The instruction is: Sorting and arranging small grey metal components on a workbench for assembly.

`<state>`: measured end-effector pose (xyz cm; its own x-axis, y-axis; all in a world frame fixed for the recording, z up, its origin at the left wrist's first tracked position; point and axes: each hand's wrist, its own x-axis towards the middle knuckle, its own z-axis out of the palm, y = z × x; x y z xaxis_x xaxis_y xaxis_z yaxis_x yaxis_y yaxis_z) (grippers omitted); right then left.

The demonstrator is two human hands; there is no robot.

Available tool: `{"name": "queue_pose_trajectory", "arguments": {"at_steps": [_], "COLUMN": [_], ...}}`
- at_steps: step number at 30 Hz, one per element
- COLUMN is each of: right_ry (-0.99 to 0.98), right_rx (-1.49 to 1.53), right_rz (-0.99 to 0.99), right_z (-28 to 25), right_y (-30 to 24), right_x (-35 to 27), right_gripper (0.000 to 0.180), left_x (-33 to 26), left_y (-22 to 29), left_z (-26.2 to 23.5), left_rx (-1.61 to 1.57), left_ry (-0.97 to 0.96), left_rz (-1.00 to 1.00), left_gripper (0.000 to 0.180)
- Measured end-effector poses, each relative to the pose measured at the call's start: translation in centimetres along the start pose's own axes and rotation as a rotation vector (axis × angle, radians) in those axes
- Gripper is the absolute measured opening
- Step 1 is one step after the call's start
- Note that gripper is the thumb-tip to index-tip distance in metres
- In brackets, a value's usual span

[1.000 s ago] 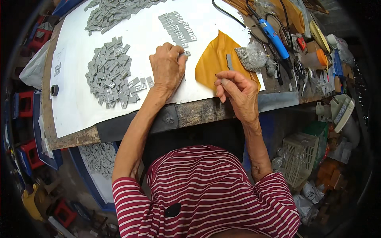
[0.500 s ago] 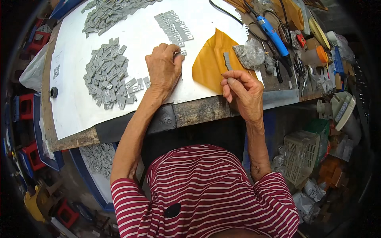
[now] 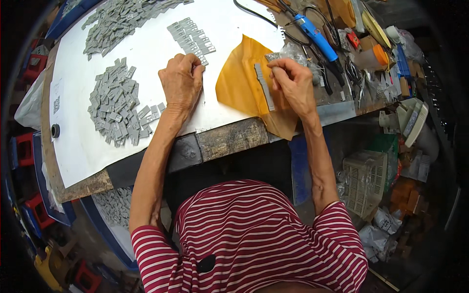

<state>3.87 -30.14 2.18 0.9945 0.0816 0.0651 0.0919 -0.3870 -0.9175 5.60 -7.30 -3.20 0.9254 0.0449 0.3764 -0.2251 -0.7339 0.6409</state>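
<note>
My left hand (image 3: 181,82) is closed, with its thumb and forefinger at a small flat grey piece (image 3: 203,62) at the near end of some overlapping rows of grey pieces (image 3: 188,35). To its right, a narrow grey strip (image 3: 264,88) lies on a sheet of orange-yellow leather-like material (image 3: 234,73). Over that sheet's right side is my right hand (image 3: 294,87), thumb and fingers pinched together. Whatever the pinch holds is too small or hidden to make out. Silvery grains (image 3: 271,56) lie just beyond these fingertips, partly covered by the hand.
Two heaps of grey pieces, a nearer one (image 3: 115,105) and a farther one (image 3: 117,24), lie on white paper (image 3: 73,132). A blue-handled tool (image 3: 317,36), cables and pliers-like tools crowd the right. A black ring (image 3: 55,130) sits at the left edge.
My right hand has moved away from the strip toward the silvery grains, uncovering more of the strip. My left hand stays by the rows. The whole view has shifted slightly.
</note>
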Motion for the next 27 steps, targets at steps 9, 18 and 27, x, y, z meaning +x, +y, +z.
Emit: {"name": "queue_pose_trajectory", "arguments": {"at_steps": [9,18,27], "right_ry": [-0.009,-0.185,-0.269], "right_rx": [-0.670,-0.828,-0.976], "right_rz": [-0.517,-0.565,-0.637], "right_z": [0.9,0.7,0.4], "right_y": [2.5,3.2,3.1], "right_x": [3.3,3.9,4.7], "right_gripper": [0.009,0.011,0.006], "left_x": [-0.3,-2.1,-4.0], "left_y": [0.5,0.3,-1.8], "left_z": [-1.6,-7.3,-11.6], "left_rx": [-0.089,-0.265,-0.216], "left_ry": [0.067,0.146,0.136], "left_rz": [0.047,-0.081,-0.168], "left_gripper": [0.005,0.005,0.008]}}
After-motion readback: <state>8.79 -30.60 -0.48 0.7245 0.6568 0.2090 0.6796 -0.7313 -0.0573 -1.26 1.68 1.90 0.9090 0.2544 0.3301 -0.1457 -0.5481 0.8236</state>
